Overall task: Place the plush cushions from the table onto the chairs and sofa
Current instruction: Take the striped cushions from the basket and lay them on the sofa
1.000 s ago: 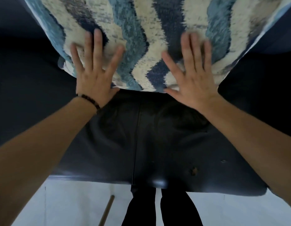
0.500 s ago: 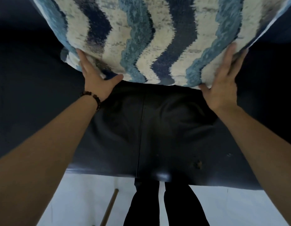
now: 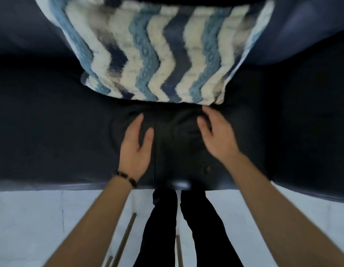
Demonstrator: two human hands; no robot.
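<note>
Blue-and-cream zigzag plush cushion [image 3: 157, 60] is lying on dark leather sofa [image 3: 51, 132], just beyond left hand [image 3: 135, 149] and right hand [image 3: 217, 135], fingers loose and holding nothing.

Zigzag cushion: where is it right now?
In the head view the zigzag cushion sits top centre, propped against the backrest of the dark seat, its lower edge just beyond the left hand and the right hand.

Cushion at 12 o'clock, on seat.
Plush cushion [image 3: 153, 54], zigzag stripes in blue, cream and navy, leans tilted against the backrest; its lower edge rests on the dark upholstered seat [image 3: 51, 135].
</note>
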